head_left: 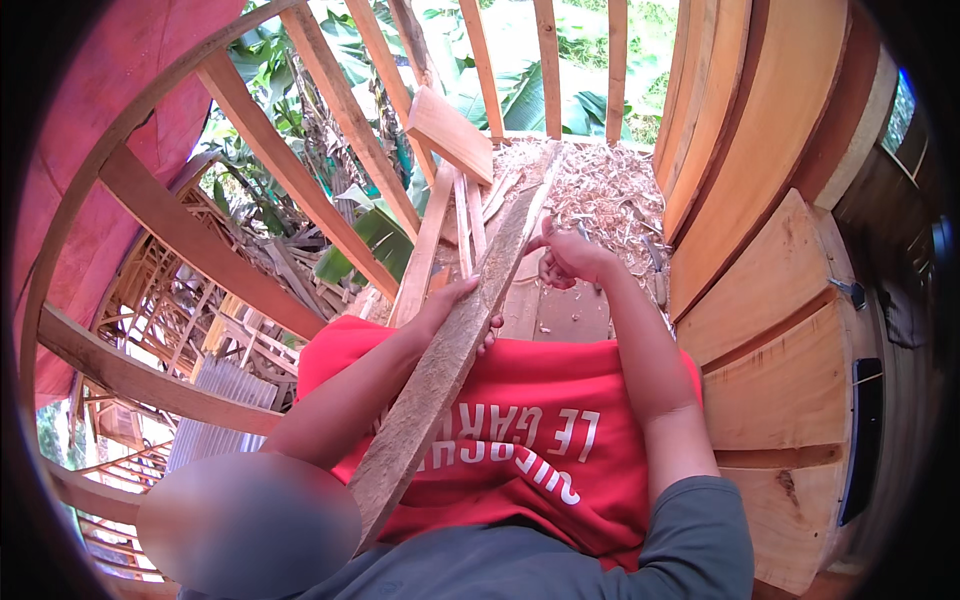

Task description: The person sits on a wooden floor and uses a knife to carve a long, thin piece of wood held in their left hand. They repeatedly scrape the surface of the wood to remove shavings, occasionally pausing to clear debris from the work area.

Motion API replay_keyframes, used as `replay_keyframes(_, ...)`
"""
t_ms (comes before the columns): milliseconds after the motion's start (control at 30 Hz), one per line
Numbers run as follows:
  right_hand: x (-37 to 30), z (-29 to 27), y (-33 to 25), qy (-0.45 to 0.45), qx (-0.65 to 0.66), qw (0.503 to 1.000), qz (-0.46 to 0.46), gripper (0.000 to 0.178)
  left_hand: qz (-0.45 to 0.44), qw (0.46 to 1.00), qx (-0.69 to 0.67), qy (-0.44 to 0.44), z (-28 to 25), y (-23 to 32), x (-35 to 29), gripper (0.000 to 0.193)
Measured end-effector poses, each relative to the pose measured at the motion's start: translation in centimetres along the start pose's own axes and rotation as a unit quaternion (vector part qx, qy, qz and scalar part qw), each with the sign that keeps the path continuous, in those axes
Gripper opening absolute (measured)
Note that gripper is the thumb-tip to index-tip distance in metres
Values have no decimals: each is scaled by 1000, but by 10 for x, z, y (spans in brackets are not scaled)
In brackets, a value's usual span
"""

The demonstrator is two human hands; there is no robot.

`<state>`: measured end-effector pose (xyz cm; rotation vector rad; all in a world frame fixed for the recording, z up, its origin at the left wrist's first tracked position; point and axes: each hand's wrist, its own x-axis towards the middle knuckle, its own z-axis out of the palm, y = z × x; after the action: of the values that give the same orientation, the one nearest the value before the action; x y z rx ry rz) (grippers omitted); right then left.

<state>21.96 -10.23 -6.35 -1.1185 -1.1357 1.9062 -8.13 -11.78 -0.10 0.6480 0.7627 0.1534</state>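
Observation:
A long rough-sawn plank [430, 385] runs slantwise from near my body up and away to the far right of the middle. My left hand [458, 312] is closed around its middle, thumb on the upper side and fingertips showing at the right edge. Beside the plank's right edge, farther out, is my right hand [572, 258]. Its index finger reaches to that edge, while the other fingers are loosely bent and nothing shows in them. Red cloth [540, 440] with white lettering lies under the plank, across the front of my body.
Wood shavings [615, 195] cover the far floor. A short thick board [452, 135] rests on narrow strips ahead. Upright wooden slats [345, 115] curve round the left and front, with plants beyond. Large wooden boards [765, 375] stand at the right. A corrugated sheet [215, 405] is outside at left.

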Motion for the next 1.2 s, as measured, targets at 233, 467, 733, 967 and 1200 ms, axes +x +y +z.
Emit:
replay_keyframes(233,37,39,93,-86,-290,953,7,66,1,998,35,59,4,21,-7,48)
replay_keyframes(467,36,144,129,-239,-258,924,151,47,7,993,55,105,21,26,-5,50)
replay_keyframes(733,37,6,112,145,-548,823,36,28,9,993,37,112,14,20,-10,48)
replay_keyframes(967,37,-85,160,526,-479,692,124,38,3,992,25,127,-4,22,-7,49)
replay_keyframes(1200,64,-105,186,561,-547,612,105,37,14,992,-1,128,-40,11,1,50)
